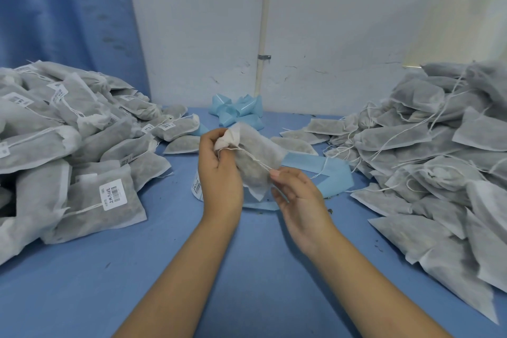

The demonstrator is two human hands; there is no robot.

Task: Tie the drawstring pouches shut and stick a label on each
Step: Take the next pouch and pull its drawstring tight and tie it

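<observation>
A grey fabric drawstring pouch point(256, 158) hangs above the middle of the blue table. My left hand point(218, 167) grips its gathered neck at the upper left. My right hand point(295, 192) pinches the white drawstring point(253, 158), which runs taut from the neck down to my fingertips. A strip of white barcode labels point(198, 186) on blue backing paper point(333, 175) lies on the table just beneath the pouch, partly hidden by my left hand.
A heap of labelled, tied pouches point(74, 145) fills the left of the table. Unlabelled pouches with loose strings point(428, 151) are piled on the right. Crumpled blue backing strips point(237, 112) lie at the back by the wall and a white pipe point(263, 35).
</observation>
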